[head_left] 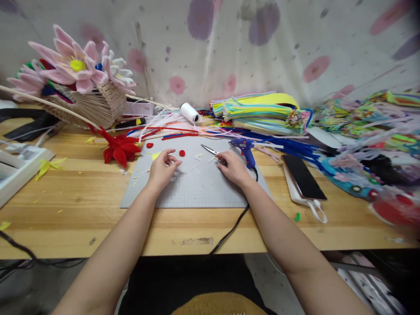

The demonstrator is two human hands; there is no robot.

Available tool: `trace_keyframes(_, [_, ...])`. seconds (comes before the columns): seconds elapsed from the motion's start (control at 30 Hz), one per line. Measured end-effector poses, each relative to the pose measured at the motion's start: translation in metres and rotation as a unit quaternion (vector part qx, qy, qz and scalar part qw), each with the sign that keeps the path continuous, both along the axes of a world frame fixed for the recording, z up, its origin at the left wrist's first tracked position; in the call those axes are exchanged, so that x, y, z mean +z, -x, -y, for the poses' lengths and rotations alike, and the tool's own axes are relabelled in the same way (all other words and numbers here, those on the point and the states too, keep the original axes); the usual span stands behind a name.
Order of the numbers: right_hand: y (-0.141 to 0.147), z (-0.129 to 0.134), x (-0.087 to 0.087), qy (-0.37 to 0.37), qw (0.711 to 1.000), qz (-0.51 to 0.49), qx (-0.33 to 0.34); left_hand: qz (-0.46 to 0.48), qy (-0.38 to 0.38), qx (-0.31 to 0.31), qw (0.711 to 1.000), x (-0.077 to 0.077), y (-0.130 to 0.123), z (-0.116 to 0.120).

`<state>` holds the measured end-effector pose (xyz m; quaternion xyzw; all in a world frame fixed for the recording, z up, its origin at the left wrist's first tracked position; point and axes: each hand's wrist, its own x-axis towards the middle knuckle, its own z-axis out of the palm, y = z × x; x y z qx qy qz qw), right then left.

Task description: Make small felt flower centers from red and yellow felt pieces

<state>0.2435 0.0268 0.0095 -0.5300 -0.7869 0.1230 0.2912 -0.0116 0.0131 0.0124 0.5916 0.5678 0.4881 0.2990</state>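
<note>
Above the grey cutting mat, my left hand hovers with its fingers loosely bent and apart, nothing visible between them. A small red round piece lies just beyond its fingertips. A second red piece is farther left on the mat, and a yellow bit shows behind the hand. My right hand is closed over the handles of a pair of scissors; their blades point away to the left. White snippets are scattered between both hands.
A blue glue gun stands right of my right hand, its black cord running off the front edge. A phone lies farther right. Pipe-cleaner bundles and a thread spool line the back. A red flower lies left.
</note>
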Motion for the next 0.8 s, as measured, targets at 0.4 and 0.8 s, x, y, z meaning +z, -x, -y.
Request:
trace_keyframes(0.4, [0.028,-0.025,0.019,0.103,0.982,-0.153,-0.035,0.076,0.021,0.021,0.997,0.002,-0.003,0.0])
trace_keyframes(0.8, [0.047,-0.045,0.032,0.16,0.958,-0.236,-0.03,0.195,0.047,0.03,0.979,0.01,-0.002,0.0])
